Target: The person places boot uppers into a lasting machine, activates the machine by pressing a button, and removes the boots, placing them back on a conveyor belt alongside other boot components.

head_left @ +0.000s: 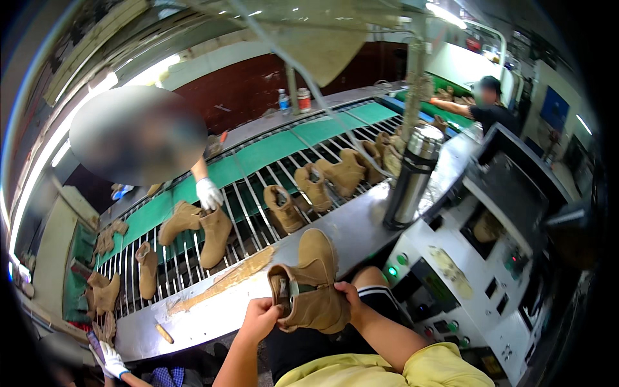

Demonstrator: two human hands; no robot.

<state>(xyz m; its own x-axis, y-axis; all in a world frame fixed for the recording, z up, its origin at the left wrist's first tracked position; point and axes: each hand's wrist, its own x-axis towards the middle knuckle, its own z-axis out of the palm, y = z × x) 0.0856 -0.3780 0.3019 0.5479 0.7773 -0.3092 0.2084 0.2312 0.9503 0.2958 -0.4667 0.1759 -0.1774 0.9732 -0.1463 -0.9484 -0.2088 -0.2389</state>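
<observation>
I hold a tan suede ankle boot [314,274] in front of my lap, its toe pointing away from me and its opening turned to the left. My left hand [260,318] pinches the edge of the boot's opening. On the other side, my right hand [350,302] grips the shaft, thumb on top; its other fingers are mostly hidden. Just beyond the boot runs a metal ledge [348,233] along a roller conveyor. A similar boot [282,209] stands on the rollers close by.
Across the conveyor, a person's white-gloved hand [208,193] touches a boot [216,235]. More boots [342,171] sit farther right. A steel thermos [414,177] stands on the ledge, beside a machine with a control panel [445,290]. White gloves [113,361] of another person show at lower left.
</observation>
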